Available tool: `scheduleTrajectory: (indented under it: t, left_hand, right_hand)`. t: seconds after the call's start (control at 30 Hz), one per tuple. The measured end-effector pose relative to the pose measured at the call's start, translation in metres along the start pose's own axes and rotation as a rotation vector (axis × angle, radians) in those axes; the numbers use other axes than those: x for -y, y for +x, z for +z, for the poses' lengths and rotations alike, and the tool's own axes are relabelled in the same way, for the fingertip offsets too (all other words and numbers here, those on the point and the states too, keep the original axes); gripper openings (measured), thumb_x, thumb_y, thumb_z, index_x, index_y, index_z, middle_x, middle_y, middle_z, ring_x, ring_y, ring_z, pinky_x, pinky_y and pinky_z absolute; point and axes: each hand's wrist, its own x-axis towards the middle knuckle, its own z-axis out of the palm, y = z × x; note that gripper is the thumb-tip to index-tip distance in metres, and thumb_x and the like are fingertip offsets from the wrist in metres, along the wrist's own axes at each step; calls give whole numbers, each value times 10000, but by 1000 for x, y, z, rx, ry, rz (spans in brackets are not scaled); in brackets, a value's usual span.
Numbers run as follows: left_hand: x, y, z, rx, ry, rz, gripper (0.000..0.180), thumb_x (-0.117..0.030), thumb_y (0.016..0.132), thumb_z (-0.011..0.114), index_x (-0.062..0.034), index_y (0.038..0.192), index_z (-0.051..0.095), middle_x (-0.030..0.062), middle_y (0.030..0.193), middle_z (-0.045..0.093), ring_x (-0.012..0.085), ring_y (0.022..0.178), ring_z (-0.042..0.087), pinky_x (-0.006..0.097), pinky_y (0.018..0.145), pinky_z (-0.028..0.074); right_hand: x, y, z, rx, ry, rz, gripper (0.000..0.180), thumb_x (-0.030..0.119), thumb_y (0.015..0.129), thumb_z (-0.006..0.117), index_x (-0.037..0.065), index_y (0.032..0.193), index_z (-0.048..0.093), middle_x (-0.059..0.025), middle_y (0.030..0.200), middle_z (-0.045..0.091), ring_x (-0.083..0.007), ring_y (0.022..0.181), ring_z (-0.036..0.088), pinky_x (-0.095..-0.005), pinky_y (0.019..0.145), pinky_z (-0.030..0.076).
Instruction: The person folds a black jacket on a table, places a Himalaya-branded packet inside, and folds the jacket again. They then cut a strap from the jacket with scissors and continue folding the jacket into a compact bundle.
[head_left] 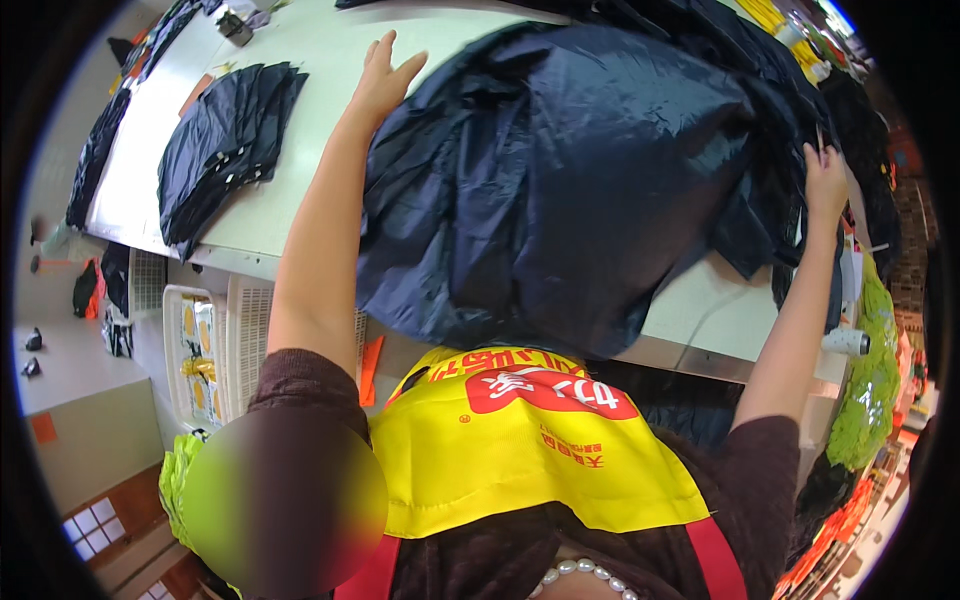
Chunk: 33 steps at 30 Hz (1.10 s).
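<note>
A large sheet of shiny dark navy fabric (600,180) lies bunched over the table and hangs over its near edge in front of me. Beside the fabric's far left side is my left hand (383,85), thumb and fingers spread, holding nothing. My right hand (826,185) is at the far right, fingers closed at the edge of the dark cloth. A thin pale tip shows above those fingers, too small to name. Left of my left arm lies a stack of dark fabric pieces (228,150) with small white bits along one edge.
The pale table (285,215) runs across the view. A dark canister (234,28) stands at its far left. White plastic baskets (245,330) with yellow packets stand below the left edge. A white spool (846,342) and yellow-green material (866,400) are at the right.
</note>
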Motion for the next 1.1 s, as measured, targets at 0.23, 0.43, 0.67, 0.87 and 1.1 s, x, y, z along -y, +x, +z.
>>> scheduleTrajectory:
  t: [0.23, 0.43, 0.67, 0.87, 1.1]
  left_hand:
    - [122, -167, -81, -48, 239, -312, 505, -131, 749, 628, -26, 1235, 536, 180, 1188, 585, 275, 1153, 528, 333, 978, 387]
    - [165, -194, -56, -252, -179, -488, 697, -290, 684, 748, 35, 1244, 487, 215, 1105, 590, 252, 938, 605, 318, 815, 471]
    - [75, -187, -69, -226, -238, -582, 342, -276, 739, 704, 46, 738, 589, 84, 635, 586, 178, 602, 519, 316, 587, 419]
    - [-23, -221, -54, -192, -429, -375, 379, -265, 837, 646, 16, 633, 495, -7, 552, 398, 59, 581, 357, 265, 494, 308]
    - [-46, -223, -56, 250, 79, -256, 442, -346, 835, 632, -28, 1140, 594, 165, 1043, 625, 297, 959, 595, 347, 878, 440]
  right_hand:
    - [242, -234, -39, 545, 845, -423, 206, -6, 789, 567, 31, 988, 604, -145, 964, 622, -293, 863, 616, -348, 767, 497]
    - [249, -329, 60, 934, 750, -324, 128, 136, 867, 538, 24, 892, 595, -120, 848, 632, -263, 753, 606, -340, 655, 475]
    - [338, -274, 32, 964, 1344, 188, 227, 242, 935, 522, 43, 929, 631, 14, 714, 564, -23, 534, 398, -173, 468, 306]
    - [389, -270, 1, 834, 1535, 114, 218, 222, 824, 705, 49, 931, 629, 68, 686, 495, -34, 590, 410, -176, 543, 336]
    - [336, -257, -6, 1029, 1345, -33, 288, 181, 774, 753, 11, 957, 611, 27, 776, 561, -41, 706, 496, -194, 634, 412]
